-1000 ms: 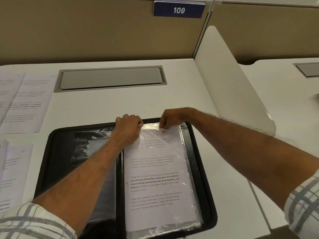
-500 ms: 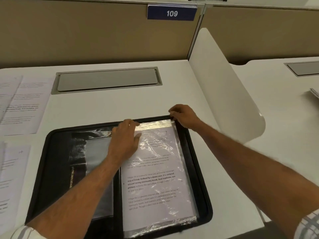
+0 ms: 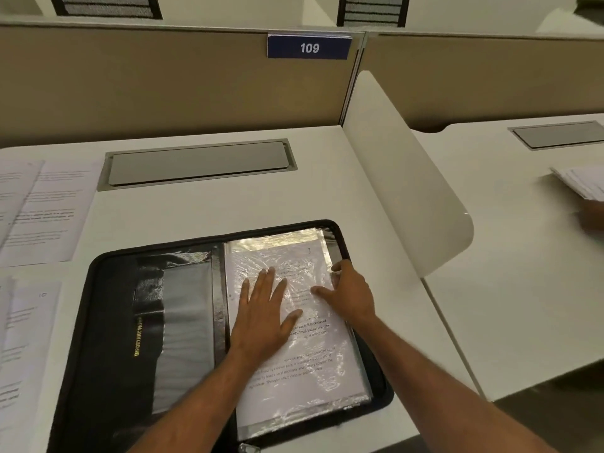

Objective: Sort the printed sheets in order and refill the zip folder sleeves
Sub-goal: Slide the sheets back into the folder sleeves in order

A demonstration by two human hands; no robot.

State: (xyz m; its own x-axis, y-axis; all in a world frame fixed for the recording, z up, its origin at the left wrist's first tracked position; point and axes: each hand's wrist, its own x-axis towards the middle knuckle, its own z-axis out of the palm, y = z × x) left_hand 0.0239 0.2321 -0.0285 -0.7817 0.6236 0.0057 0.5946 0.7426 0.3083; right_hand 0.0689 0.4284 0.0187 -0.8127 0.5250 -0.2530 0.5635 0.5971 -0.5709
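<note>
Plastic, clear and crinkled, catches the light over the right half of the open zip folder (image 3: 108,322), where a sleeve (image 3: 277,416) lies flat with a printed sheet (image 3: 310,364) inside it. The sheet is white, with blocks of black text, some of it bold. The folder is black with rounded corners and sits on the pale desk (image 3: 327,197) directly in front of the person. Its left half has a dark glossy pocket, a grey panel and a line of gold lettering running up the flap.

The left hand (image 3: 264,308) lies flat on the sleeve, fingers straight and spread, palm pressing down and grasping nothing. The right hand (image 3: 351,295) rests just beside it at the sleeve's right edge, thumb stretched across the plastic and fingers loosely extended, also holding nothing.

Loose sheets (image 3: 49,207) of printed paper lie on the desk to the left of the folder. Behind the folder a grey metal cover plate (image 3: 199,163) is set into the desktop. A smooth white divider (image 3: 402,191) with a rounded end stands to the right. A blue sign (image 3: 309,47) reading 109 hangs on the tan partition (image 3: 163,86).
</note>
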